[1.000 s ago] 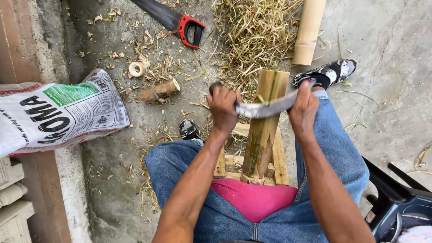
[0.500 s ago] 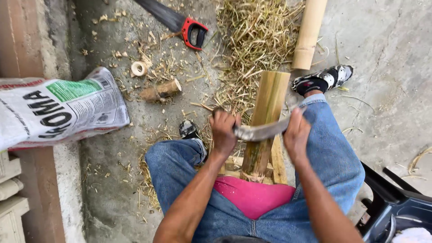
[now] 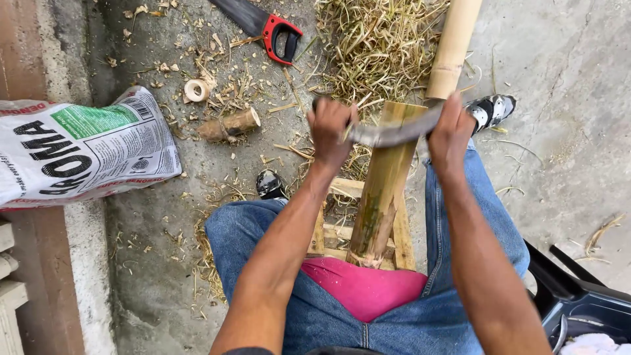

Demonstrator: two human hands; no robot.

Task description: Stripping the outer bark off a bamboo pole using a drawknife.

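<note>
One printed white sack [image 3: 79,148] with a green label panel lies at the left edge of the grey concrete floor [image 3: 565,85]; one red-handled saw [image 3: 266,26] near the top edge. Left hand [image 3: 330,131] and right hand [image 3: 450,131] each clamp an end of one curved blade [image 3: 394,131] laid across one bamboo section [image 3: 384,190] propped between the knees, amid one heap of shavings [image 3: 378,46].

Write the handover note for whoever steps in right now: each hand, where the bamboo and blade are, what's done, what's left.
Left hand and right hand each grip one end of the curved blade, which lies across the far end of the bamboo piece. The bamboo leans on a wooden frame between the knees, near end against the pink cloth.
Done: a heap of shavings lies on the ground ahead.
Left: green skin shows low on the piece. A longer bamboo pole lies ahead, a handsaw to the left.
</note>
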